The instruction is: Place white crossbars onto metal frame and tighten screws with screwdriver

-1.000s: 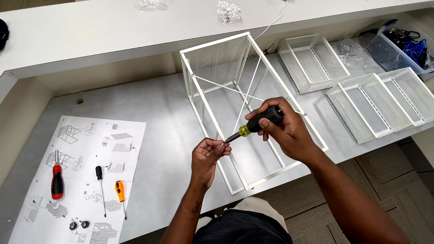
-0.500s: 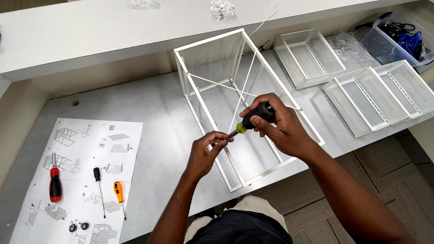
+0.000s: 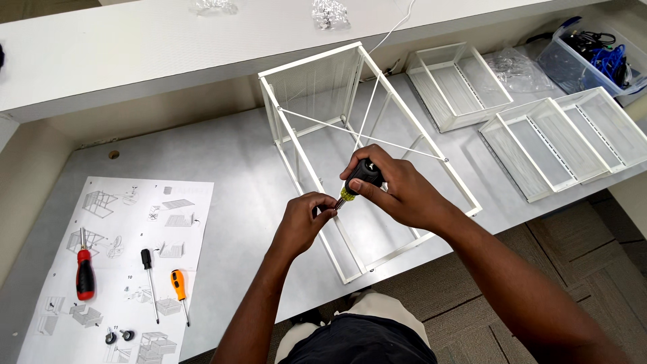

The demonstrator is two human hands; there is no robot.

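Gripping a black-handled screwdriver (image 3: 360,178), the right hand (image 3: 397,192) is closed; its tip is pinched by the left hand (image 3: 304,219). A slip could jab those fingers or scratch the white wire frame (image 3: 296,145) at twelve o'clock.

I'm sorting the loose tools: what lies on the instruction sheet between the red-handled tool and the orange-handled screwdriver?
In the head view, a black-handled screwdriver lies between the red-handled tool and the orange-handled screwdriver, all on the instruction sheet.
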